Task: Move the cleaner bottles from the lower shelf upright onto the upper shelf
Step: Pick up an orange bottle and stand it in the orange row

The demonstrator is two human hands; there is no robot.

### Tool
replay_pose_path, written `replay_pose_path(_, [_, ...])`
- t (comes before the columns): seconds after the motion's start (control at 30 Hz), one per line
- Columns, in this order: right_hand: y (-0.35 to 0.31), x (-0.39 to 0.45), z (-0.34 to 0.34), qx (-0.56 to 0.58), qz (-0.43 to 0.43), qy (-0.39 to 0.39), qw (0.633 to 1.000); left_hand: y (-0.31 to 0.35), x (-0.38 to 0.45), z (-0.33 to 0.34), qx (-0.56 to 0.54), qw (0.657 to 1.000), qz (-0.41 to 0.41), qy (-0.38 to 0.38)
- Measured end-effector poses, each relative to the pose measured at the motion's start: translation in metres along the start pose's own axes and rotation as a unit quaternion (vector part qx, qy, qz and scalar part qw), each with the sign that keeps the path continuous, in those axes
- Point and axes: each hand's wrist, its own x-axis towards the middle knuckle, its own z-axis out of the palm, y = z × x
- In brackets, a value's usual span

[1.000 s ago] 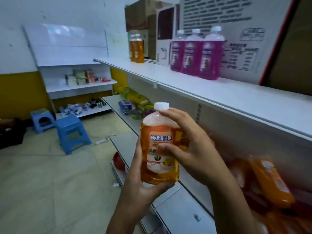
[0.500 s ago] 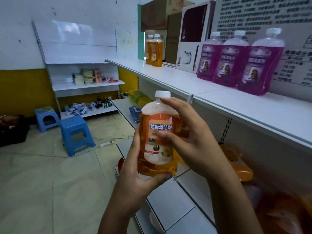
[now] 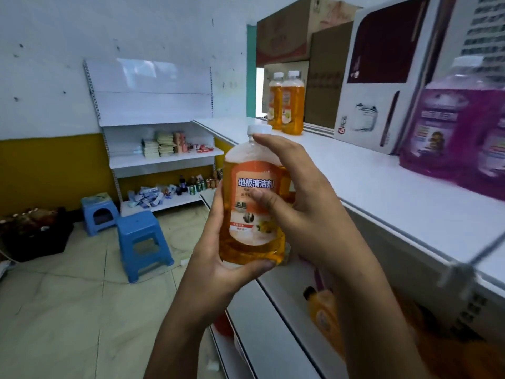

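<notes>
Both hands hold one orange bottle point(image 3: 252, 212) upright in front of the upper shelf point(image 3: 382, 192). The left hand point(image 3: 218, 269) cups it from below and from the left, its thumb curled under the base and its fingers wrapped up the far side, so that grip is closed round the bottle. The right hand point(image 3: 306, 212) clasps it from the right: the thumb presses on the label, the forefinger reaches up to the neck just under the white cap point(image 3: 259, 129), and the other fingers curl behind the body. The bottle hangs in the air, clear of any shelf, its base about level with the upper shelf's front edge and just left of it.

On the upper shelf, farther back, two orange bottles point(image 3: 287, 102) stand upright side by side, touching. To their right stand a white carton point(image 3: 382, 77) and brown boxes point(image 3: 300, 31). Nearer on the right, purple bottles point(image 3: 459, 132) stand upright on the same shelf, blurred.

Below, on the lower shelf point(image 3: 278, 318), another orange bottle point(image 3: 325, 315) lies on its side, partly hidden by the right forearm; more orange shapes beside it are too blurred to tell.

On the floor to the left stand two blue stools point(image 3: 139, 242), and a wall rack point(image 3: 164, 157) carries small packets.
</notes>
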Motion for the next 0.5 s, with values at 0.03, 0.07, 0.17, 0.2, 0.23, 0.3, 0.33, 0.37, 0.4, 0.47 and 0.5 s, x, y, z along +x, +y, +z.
replay_pose_path(0.03, [0.009, 0.012, 0.004, -0.002, -0.002, 0.005, 1.0, -0.008, 0.014, -0.005, 0.003, 1.0, 0.005, 0.0])
replay_pose_path(0.07, [0.017, 0.023, 0.009, -0.004, -0.004, 0.012, 1.0, -0.015, 0.027, -0.009, 0.005, 1.0, 0.01, 0.0])
replay_pose_path(0.17, [0.036, 0.053, 0.023, -0.002, -0.009, 0.031, 0.999, -0.032, 0.06, -0.021, 0.013, 1.0, 0.021, 0.006])
replay_pose_path(0.2, [0.042, 0.062, 0.027, -0.001, -0.01, 0.035, 0.999, -0.037, 0.07, -0.025, 0.014, 1.0, 0.021, 0.009])
replay_pose_path(0.23, [0.047, 0.071, 0.032, -0.004, -0.011, 0.042, 0.999, -0.042, 0.08, -0.03, 0.014, 1.0, 0.022, 0.01])
replay_pose_path(0.3, [0.055, 0.088, 0.042, -0.016, -0.016, 0.062, 0.998, -0.052, 0.098, -0.039, 0.012, 0.999, 0.03, 0.009])
replay_pose_path(0.33, [0.06, 0.097, 0.046, -0.021, -0.02, 0.071, 0.997, -0.057, 0.108, -0.044, 0.011, 0.999, 0.036, 0.006])
replay_pose_path(0.37, [0.064, 0.104, 0.051, -0.024, -0.022, 0.078, 0.996, -0.062, 0.116, -0.047, 0.01, 0.999, 0.041, 0.002])
replay_pose_path(0.4, [0.068, 0.112, 0.055, -0.026, -0.022, 0.081, 0.996, -0.066, 0.124, -0.05, 0.008, 0.999, 0.044, -0.001])
replay_pose_path(0.47, [0.076, 0.125, 0.065, -0.027, -0.018, 0.089, 0.995, -0.076, 0.14, -0.057, 0.002, 0.999, 0.052, -0.005])
replay_pose_path(0.5, [0.08, 0.132, 0.071, -0.018, -0.014, 0.097, 0.995, -0.081, 0.148, -0.061, -0.004, 0.999, 0.053, -0.009])
